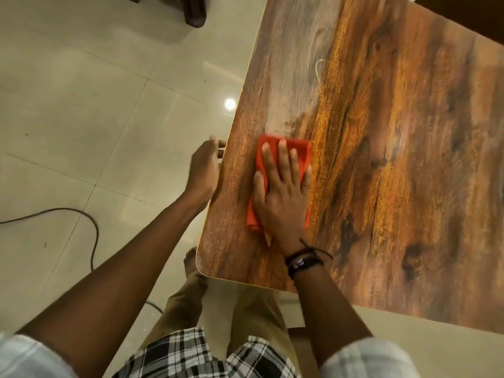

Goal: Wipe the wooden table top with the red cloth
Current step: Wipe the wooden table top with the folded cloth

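Red cloth (304,154) lies flat on the wooden table top (395,159), pinned under the right hand (281,197); its fingers (283,159) are straight and a little spread, pressing and not gripping; red shows past the fingertips and beside the little finger, and a thicker fold sits under the thumb side of the palm. The left hand (203,167) is at the table edge, just beyond the thumb side of the cloth; blur hides whether its fingers curl round the edge.

With no grip on the cloth, a fast stroke could let the palm slide over it and leave it behind; that fold could bunch further and cut the contact patch. A stroke toward the thumb side would likely carry the cloth off the nearby edge. A pale curved streak (317,69) lies well ahead of the fingertips; short strokes would probably miss it. Hard pushing may shift the table if the left hand is not bracing it.
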